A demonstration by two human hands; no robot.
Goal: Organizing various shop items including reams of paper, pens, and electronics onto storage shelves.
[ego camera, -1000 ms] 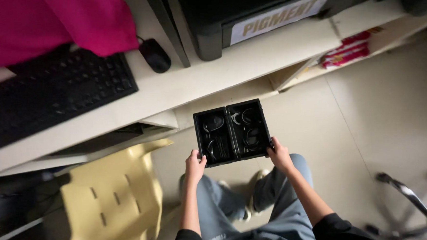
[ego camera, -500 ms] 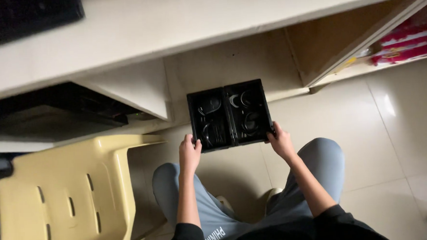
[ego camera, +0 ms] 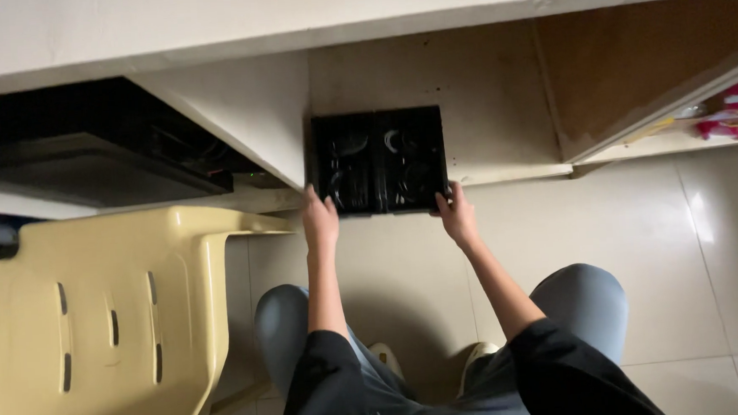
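I hold a black plastic tray (ego camera: 379,161) with two moulded compartments, flat and level, low under the desk. My left hand (ego camera: 320,220) grips its near left corner. My right hand (ego camera: 456,215) grips its near right corner. The tray's far edge reaches into the shadowed space beneath the desktop (ego camera: 292,18), next to a white side panel (ego camera: 246,113). Shapes inside the compartments are too dark to make out. My knees in blue jeans show below, crouched on the tiled floor.
A pale yellow plastic chair (ego camera: 105,314) stands close at my left. A dark pull-out shelf (ego camera: 89,163) sits under the desk at left. At right a low shelf (ego camera: 677,137) carries pink packets (ego camera: 735,117). The floor is glossy beige tile (ego camera: 691,249).
My view has dropped from above the desk, with its keyboard and mouse, to under it. The tray has moved forward and down beneath the desktop, both hands still on it.
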